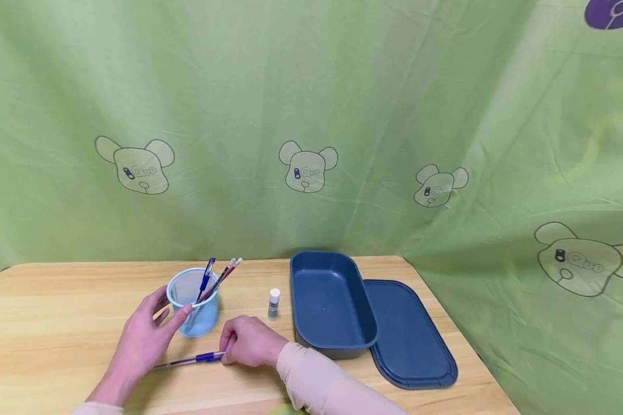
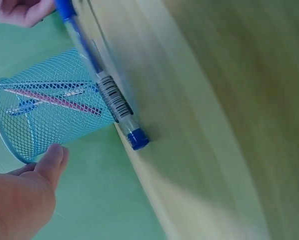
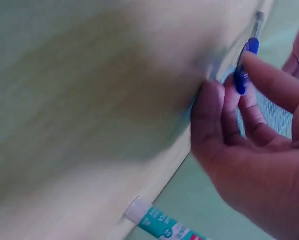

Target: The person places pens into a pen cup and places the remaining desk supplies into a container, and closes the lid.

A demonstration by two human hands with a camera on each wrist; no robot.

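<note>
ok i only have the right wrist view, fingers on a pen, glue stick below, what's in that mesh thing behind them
Observer: In the head view, a blue-clipped pen and some pencils lean inside the mesh cup.
Operator: any label on what's being pinched
Observer: Yes, the left wrist view shows a barcode on the held pen, near its blue end.
Operator: and anything else outside my frame
Observer: The head view has an open dark blue box just right of the glue stick.
</note>
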